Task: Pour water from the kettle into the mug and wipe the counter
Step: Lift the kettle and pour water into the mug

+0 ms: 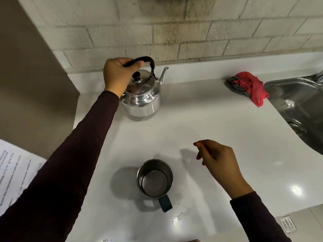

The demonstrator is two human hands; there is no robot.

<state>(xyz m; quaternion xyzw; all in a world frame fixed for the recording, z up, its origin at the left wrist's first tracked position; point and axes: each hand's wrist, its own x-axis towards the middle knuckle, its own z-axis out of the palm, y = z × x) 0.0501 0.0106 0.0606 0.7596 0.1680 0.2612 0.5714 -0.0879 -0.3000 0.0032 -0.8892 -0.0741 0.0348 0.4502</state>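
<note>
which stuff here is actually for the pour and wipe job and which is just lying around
For the job:
- kettle, its handle held by the left hand
- mug, upright on the counter
- red and grey cloth beside the sink
- right hand, holding nothing

Lying about:
- printed paper at left
- sink
- barcode sticker

One shiny steel kettle with a black handle (142, 95) and one round steel mug with a dark handle (154, 179) are counted on the white counter (218, 123). Right of the kettle, one crumpled red cloth (251, 88), one grey cloth (235, 85) beneath it and one steel sink (297, 102) are seen. Left of the kettle, one printed white paper sheet (15, 172) is counted, and two hands are seen: the left hand (118, 74) and the right hand (220, 161).
</note>
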